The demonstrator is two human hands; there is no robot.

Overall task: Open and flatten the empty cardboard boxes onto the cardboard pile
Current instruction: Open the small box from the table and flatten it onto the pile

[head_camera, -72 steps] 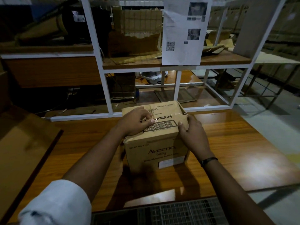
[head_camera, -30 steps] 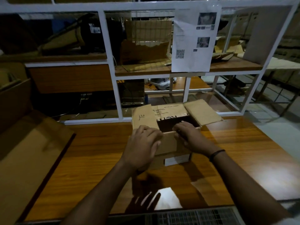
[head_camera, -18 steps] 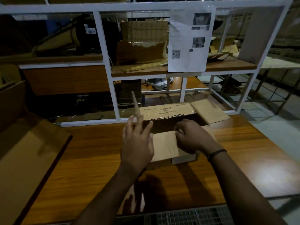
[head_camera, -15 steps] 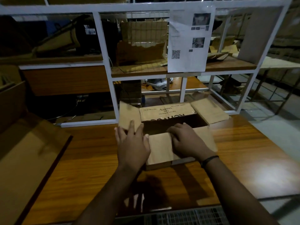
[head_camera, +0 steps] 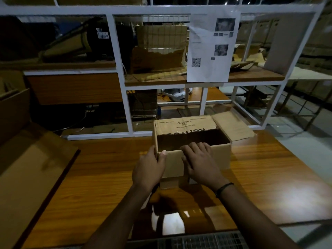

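Observation:
A brown cardboard box point(head_camera: 206, 159) stands on the wooden table point(head_camera: 260, 177) with its top open and its inside dark. Its far flap with printed lettering stands up, and its right flap point(head_camera: 233, 125) lies folded outward. My left hand point(head_camera: 149, 168) grips the box's near left corner, thumb on the front wall and fingers on the left side. My right hand point(head_camera: 199, 162) lies over the near flap, which is folded down against the front wall, with the fingertips at the rim. Flattened cardboard point(head_camera: 27, 173) lies in a pile at the table's left end.
A white metal shelf frame point(head_camera: 129, 108) stands right behind the box, with a printed paper sheet point(head_camera: 210, 47) hanging on it and torn cardboard point(head_camera: 158, 51) on its shelf. A metal grid point(head_camera: 197, 240) runs along the table's near edge. To the right is open floor.
The closed box has been opened and its flaps spread out. In the last half second my left hand went from lying flat by the left flap to gripping the near left corner, and that flap dropped from sight.

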